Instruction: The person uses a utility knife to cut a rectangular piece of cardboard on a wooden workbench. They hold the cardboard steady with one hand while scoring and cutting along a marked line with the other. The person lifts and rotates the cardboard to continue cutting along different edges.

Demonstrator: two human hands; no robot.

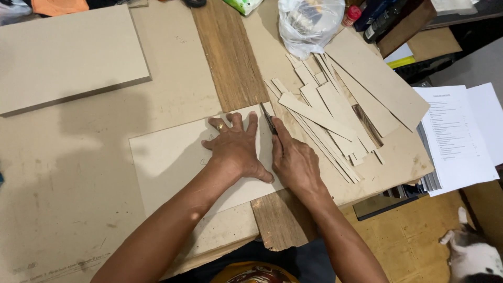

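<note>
Cutting step in hand, it seems: left hand (pixel 236 149) splayed flat, fingers released, pinning cardboard sheet (pixel 173 162) at table centre. Right hand (pixel 294 160) clenched round utility knife (pixel 268 119) at sheet's far-right edge. Cut strips (pixel 327 118) piled right. Next move calls for steady pull toward near edge, left fingers clear of blade.

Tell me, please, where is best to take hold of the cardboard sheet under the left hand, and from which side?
Probably the cardboard sheet is best gripped at its free left edge, coming from the left: it lies flat, the left hand presses its right part, and the right hand holds a cutter along the right edge.
</note>
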